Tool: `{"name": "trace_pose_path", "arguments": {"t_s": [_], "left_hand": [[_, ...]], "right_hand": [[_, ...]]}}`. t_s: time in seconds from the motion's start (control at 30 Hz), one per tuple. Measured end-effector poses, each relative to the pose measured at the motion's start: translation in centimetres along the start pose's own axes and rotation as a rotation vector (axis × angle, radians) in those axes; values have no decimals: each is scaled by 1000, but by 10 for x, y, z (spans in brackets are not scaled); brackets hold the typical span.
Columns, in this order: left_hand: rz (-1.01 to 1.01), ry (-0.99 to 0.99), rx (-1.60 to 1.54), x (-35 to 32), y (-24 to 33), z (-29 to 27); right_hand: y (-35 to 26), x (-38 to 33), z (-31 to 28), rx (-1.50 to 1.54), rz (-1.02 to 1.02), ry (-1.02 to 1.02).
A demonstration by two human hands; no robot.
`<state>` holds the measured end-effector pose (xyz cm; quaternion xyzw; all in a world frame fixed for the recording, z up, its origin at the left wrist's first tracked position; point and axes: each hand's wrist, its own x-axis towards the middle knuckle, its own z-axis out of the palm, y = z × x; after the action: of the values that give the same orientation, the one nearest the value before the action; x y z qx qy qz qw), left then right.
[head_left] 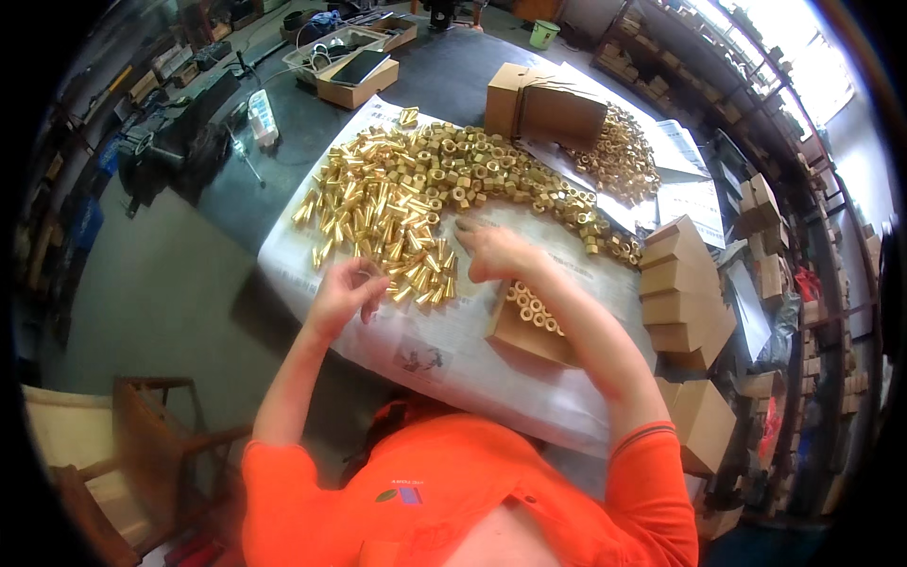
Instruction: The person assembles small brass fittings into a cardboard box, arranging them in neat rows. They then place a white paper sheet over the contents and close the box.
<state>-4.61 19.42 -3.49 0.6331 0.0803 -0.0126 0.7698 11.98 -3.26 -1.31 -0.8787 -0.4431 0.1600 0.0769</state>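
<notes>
Brass fittings | left grip: curled, alongside | right grip: angled leftward

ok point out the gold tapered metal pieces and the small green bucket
Gold tapered metal pieces (378, 203), head view: middle of the pile
Small green bucket (542, 38), head view: middle of its side

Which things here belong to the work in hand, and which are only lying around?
Apparently in use:
- gold cone-shaped pieces, nearest the left hand
- brass-coloured nuts
- open box of ring-ended pieces

Seemingly just around:
- green bucket
- wooden chair
- phone-like black object
</notes>
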Motion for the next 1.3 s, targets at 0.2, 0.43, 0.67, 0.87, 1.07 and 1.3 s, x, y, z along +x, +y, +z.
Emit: {"name": "trace_pose_path", "arguments": {"t_s": [0.2,0.43,0.67,0.87,1.07,1.3], "left_hand": [[-42,56,51,-6,-6,-18],[-24,4,83,1,2,-10],[-38,51,108,1,6,-2],[-38,-3,132,3,9,4],[-43,-20,173,-3,4,4],[-73,11,103,0,1,0]], "right_hand": [[-14,-24,-43,317,155,-285],[-43,-40,-49,348,-76,-682],[-31,-28,-40,-86,200,-323],[-11,-4,-11,-112,-73,-50],[4,10,7,-139,-90,-117],[-29,-29,-4,-183,126,-388]]}}
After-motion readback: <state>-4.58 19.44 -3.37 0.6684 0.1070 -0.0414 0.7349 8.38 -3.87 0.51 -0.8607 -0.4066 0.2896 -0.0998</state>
